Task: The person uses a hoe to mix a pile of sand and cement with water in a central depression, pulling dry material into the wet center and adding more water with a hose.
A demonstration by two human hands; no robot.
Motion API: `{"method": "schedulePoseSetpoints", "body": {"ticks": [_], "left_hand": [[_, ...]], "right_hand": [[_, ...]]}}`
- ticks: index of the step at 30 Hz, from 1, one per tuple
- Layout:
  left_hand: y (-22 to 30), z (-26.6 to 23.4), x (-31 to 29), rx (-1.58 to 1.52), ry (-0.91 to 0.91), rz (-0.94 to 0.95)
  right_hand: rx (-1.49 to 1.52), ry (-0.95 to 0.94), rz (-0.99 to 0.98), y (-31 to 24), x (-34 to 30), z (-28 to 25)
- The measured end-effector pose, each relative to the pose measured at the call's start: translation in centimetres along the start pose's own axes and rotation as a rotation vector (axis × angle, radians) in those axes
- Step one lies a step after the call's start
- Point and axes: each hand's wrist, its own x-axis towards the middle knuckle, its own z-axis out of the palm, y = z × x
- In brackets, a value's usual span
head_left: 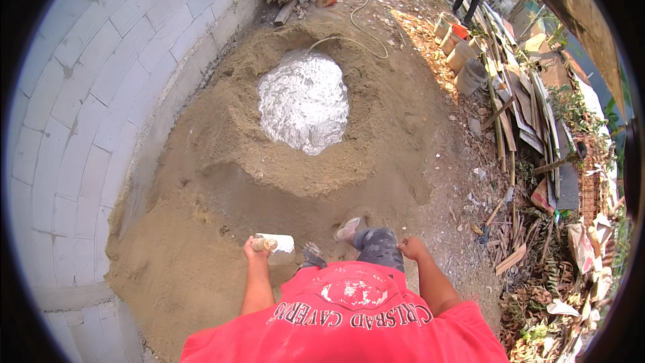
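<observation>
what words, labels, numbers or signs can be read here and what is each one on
Red shirt: a curved row of dark letters, upside down in this view; legible, but I won't copy the wording.
Same shirt: a worn, pale oval print; no word readable in it.
Tool in the left hand: no lettering shows.
Buckets: any markings too small to read.
</observation>
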Motion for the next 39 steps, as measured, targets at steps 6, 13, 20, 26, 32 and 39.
{"method": "schedulePoseSetpoints", "body": {"ticks": [6, 13, 20, 26, 32, 39], "left_hand": [[-1.0, 13.1, 3.4, -0.109, -0.321, 0.007], [-6.5, 20.6, -6.6, -0.073, -0.457, 0.001], [-11.8, 21.2, -11.4, 0.217, -0.428, -0.063], [-27.3, 24.7, -15.4, 0.69, -0.23, -0.231], [-42.5, 30.9, -18.3, 1.088, -0.185, -0.557], [-50.3, 28.9, -23.1, 2.097, -0.412, -0.543]], "right_hand": [[0.558, 0.469, 0.072, -1.7, -6.3, -4.5], [0.545, 0.158, 0.327, 9.5, -5.9, 2.9], [-0.079, -0.16, -0.101, 18.6, 4.9, 4.9], [0.479, -0.158, -0.164, 16.8, 9.6, -5.0], [1.438, -0.623, 0.091, 9.2, 13.7, -12.4], [2.129, -0.068, 0.514, 11.9, 24.6, -11.8]]}}
